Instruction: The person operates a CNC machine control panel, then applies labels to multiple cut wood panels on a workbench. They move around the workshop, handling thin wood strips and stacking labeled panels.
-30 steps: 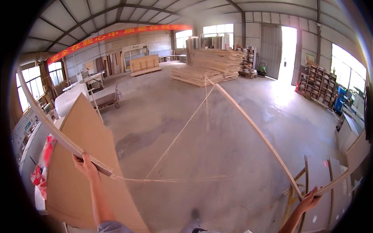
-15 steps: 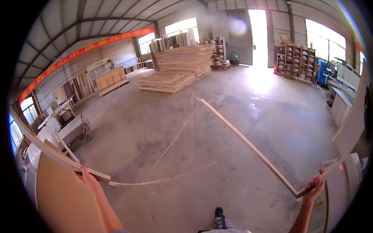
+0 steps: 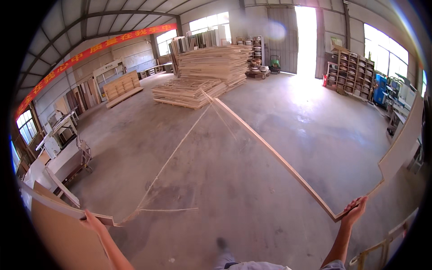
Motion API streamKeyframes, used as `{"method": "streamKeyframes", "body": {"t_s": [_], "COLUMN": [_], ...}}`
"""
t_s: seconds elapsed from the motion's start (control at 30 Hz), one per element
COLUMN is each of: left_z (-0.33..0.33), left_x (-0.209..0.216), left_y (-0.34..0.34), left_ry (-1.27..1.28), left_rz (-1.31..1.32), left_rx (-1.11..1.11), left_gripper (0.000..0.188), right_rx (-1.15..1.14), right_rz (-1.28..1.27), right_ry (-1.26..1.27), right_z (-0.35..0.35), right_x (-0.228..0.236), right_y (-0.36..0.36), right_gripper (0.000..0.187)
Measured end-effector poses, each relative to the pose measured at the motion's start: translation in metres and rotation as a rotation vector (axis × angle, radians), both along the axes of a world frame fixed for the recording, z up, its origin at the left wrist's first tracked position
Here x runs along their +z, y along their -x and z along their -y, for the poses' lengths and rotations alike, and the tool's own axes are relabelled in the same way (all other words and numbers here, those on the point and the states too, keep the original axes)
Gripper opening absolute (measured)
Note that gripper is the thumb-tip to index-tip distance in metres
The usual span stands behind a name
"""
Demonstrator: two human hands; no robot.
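My left hand (image 3: 93, 222) is closed round the end of a pale wooden strip (image 3: 58, 205), which curves up to the left rim of the view. Thin splintery slivers trail from that end. On the right, my right hand (image 3: 355, 209) grips the near corner of an angled wooden strip (image 3: 272, 155). From that corner one long arm runs away to a far tip over the floor, while a wider pale piece (image 3: 402, 139) rises at the right rim. A thin sliver (image 3: 173, 153) slants from the far tip toward my left hand. Whether all these pieces are joined, I cannot tell.
Ahead stands a large stack of wooden boards (image 3: 213, 67), with a lower pile (image 3: 186, 92) before it. A trolley (image 3: 83, 155) and a large brown panel (image 3: 63, 240) are on the left. Shelving (image 3: 351, 74) and a blue machine (image 3: 380, 87) stand at the far right.
The far tip of the wooden strip has shifted up and left, now overlapping the lower pile. Both hands keep their grip. The surroundings have shifted in view, and the thin slivers have swung.
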State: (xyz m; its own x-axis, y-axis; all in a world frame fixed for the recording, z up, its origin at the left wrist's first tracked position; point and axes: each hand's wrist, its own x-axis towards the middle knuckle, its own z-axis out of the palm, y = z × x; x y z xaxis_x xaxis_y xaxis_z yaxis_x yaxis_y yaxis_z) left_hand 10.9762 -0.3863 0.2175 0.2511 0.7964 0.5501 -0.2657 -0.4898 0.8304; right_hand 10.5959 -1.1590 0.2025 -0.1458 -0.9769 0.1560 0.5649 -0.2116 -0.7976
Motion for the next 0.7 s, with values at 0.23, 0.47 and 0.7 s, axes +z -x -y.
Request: {"method": "streamKeyframes", "body": {"t_s": [0.23,0.47,0.7], "left_z": [0.095,0.192,0.263], "left_x": [-0.008,0.049,0.051], "left_y": [-0.229,-0.458,-0.651], "left_ry": [0.112,0.092,0.064], "left_rz": [0.114,0.178,0.231], "left_rx": [-0.021,-0.105,-0.183], "left_gripper": [0.045,0.046,0.042], "right_rx": [-0.06,-0.093,-0.029], "right_rz": [-0.042,-0.039,-0.105], "right_ry": [0.026,0.025,0.193], "right_z": [0.045,0.099,0.142], "right_x": [0.001,0.0,-0.019], "right_y": [-0.235,-0.446,-0.732], "right_gripper": [0.038,0.038,0.041]}}
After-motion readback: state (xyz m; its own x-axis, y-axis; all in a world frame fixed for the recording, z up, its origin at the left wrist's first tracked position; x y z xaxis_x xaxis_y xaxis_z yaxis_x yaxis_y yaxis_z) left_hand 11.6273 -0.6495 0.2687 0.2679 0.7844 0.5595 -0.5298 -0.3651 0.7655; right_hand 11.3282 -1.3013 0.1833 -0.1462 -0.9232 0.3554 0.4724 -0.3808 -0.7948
